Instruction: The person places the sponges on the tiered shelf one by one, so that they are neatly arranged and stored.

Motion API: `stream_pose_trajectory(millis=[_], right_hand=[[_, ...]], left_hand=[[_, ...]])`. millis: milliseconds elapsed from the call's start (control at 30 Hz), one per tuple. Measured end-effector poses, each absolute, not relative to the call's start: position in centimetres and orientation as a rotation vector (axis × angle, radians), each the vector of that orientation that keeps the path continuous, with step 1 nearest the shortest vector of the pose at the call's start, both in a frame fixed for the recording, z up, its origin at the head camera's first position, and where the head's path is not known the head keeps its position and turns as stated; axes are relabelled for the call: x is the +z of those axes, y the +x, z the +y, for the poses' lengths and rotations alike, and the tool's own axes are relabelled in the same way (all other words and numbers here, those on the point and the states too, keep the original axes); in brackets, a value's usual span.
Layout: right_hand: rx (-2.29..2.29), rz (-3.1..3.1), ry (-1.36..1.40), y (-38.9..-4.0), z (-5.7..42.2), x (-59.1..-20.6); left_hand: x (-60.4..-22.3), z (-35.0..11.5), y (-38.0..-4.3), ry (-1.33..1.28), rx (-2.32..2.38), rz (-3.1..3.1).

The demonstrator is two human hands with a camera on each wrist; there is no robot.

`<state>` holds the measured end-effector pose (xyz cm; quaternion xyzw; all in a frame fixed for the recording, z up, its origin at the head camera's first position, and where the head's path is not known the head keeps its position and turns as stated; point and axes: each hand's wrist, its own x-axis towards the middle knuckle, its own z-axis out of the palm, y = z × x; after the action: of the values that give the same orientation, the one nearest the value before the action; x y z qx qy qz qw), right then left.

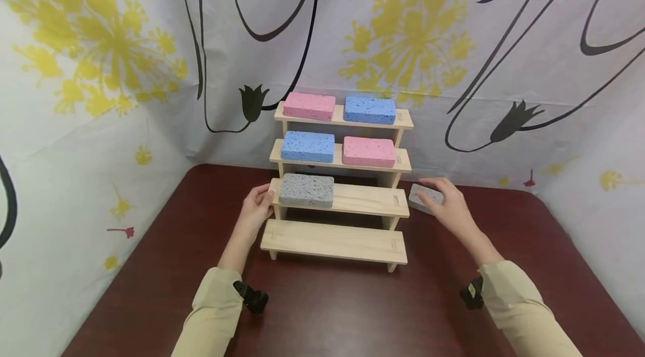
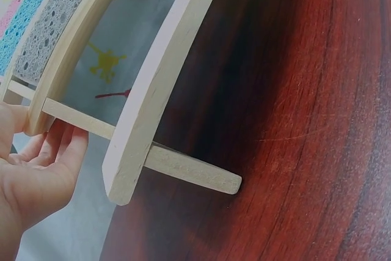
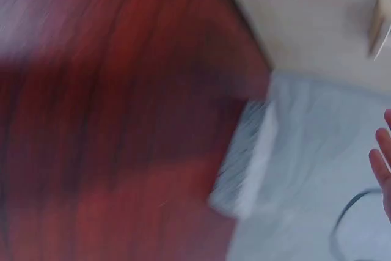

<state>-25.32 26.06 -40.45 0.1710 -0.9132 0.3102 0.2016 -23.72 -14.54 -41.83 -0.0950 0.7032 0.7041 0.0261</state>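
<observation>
A light wooden stepped display stand (image 1: 335, 240) rises in several tiers at the centre. My left hand (image 1: 257, 206) grips the left end of its second-lowest tier, fingers curled beneath, as the left wrist view shows too. On that tier, by the hand, lies a grey sponge (image 1: 306, 189), pitted with holes. To the right of the stand another grey sponge (image 1: 419, 198) rests on the table. My right hand (image 1: 448, 204) hovers over it in the head view, thumb and fingers apart; the right wrist view, blurred, shows the fingertips (image 3: 385, 145) away from this sponge (image 3: 244, 160).
Higher tiers carry a pink sponge (image 1: 309, 106) and a blue sponge (image 1: 370, 109) on top, then a blue sponge (image 1: 308, 146) and a pink sponge (image 1: 369, 151) below. The dark red table (image 1: 332, 312) ends at a patterned cloth backdrop (image 1: 312, 60).
</observation>
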Motion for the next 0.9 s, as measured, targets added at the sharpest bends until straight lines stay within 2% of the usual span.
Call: stream_pose_trajectory(millis=[200, 400, 567, 900], right_hand=[[0.840, -2.799, 0.297, -27.3, 28.5, -42.3], [0.623, -2.940, 0.296, -29.4, 30.0, -44.9], [0.399, -3.045, 0.291, -29.2, 30.9, -46.8], [0.418, -3.174, 0.172, -29.5, 29.8, -46.2]], left_hand=[[-41.5, -14.8, -23.8, -0.304, 2.182, 2.163], [-41.5, -14.5, -23.7, -0.286, 2.153, 2.167], [-41.8, -14.2, -23.7, -0.274, 2.152, 2.150], [-41.8, -14.6, -23.7, -0.294, 2.161, 2.164]])
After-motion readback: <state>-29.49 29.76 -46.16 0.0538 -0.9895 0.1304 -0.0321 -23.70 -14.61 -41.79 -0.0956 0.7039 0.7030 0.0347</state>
